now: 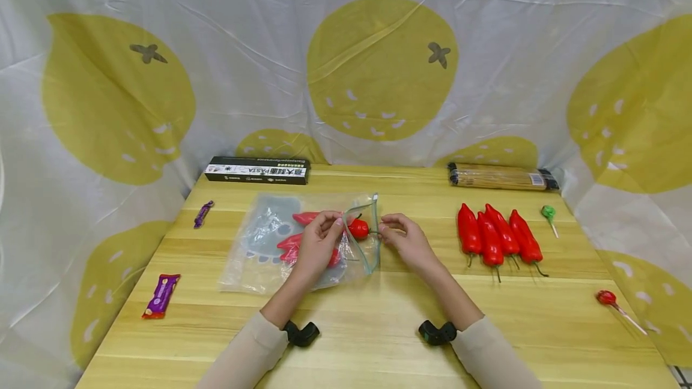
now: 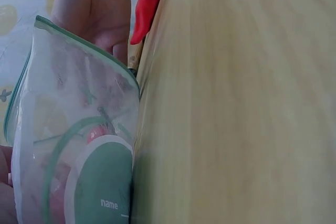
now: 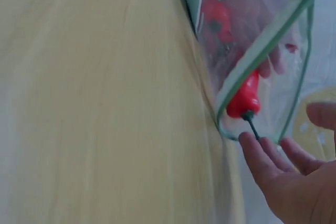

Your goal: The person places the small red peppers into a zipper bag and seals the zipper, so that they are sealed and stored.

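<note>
A clear zip bag (image 1: 251,275) with a green-edged mouth lies on the table, its mouth to the right and held apart. My left hand (image 1: 318,245) pinches the bag near its mouth. Red chili peppers (image 1: 292,248) show through the plastic. One red pepper (image 3: 245,100) lies just inside the mouth, its green stem pointing out. At that stem is my right hand (image 1: 408,244), its fingers (image 3: 257,156) extended and thumb apart; whether they touch the stem I cannot tell. In the left wrist view, the bag covers part of the right hand (image 2: 102,11).
Several red peppers (image 1: 491,242) lie at the right. Behind them is a pack of dry noodles (image 1: 500,177); a black pasta box (image 1: 256,171) stands at the back left. Lollipops (image 1: 548,214) lie far right, purple-wrapped sweets (image 1: 161,297) on the left. A patterned curtain (image 1: 259,65) borders the table.
</note>
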Motion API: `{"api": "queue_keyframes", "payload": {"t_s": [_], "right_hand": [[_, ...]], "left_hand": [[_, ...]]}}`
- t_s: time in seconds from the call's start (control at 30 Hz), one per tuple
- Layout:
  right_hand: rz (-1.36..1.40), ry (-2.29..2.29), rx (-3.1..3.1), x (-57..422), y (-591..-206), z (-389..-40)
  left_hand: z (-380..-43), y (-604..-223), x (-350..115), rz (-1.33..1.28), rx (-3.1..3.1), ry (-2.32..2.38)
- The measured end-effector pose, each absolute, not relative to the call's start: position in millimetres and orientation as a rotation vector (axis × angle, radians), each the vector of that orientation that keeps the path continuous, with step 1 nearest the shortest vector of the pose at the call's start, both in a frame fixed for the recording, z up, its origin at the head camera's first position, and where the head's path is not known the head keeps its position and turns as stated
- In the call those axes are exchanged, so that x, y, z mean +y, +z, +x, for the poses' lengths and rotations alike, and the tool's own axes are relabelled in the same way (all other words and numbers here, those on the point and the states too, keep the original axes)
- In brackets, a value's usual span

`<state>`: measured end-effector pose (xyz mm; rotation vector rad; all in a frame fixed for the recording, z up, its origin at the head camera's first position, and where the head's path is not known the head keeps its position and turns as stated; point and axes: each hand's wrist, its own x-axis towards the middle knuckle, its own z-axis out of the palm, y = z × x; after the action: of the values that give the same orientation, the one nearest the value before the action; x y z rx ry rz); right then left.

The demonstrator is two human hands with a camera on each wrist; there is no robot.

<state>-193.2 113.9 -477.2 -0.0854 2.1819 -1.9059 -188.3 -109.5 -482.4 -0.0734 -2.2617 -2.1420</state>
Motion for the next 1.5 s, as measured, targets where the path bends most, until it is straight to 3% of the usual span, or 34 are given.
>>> {"api": "queue_keyframes", "payload": {"t_s": [0.43,0.9,1.17,1.5], "right_hand": [[-0.128,-1.97,1.897,139.5,-466.8,-168.6],[-0.244,-2.204,1.714,106.4,-460.5,-170.2],[-0.291,-2.198,1.683,87.0,-467.3,-183.3],[-0.292,-2.078,2.097,128.9,-460.8,-177.8]], "left_hand": [[-187.8,-481.1,-110.0,-0.055,-2.262,-2.148],[-187.0,-479.1,-107.7,-0.105,-2.198,-2.189],[-175.7,-455.3,-107.7,-0.119,-2.245,-2.149],[-176.1,-456.5,-110.0,-0.117,-2.209,-2.19]]}}
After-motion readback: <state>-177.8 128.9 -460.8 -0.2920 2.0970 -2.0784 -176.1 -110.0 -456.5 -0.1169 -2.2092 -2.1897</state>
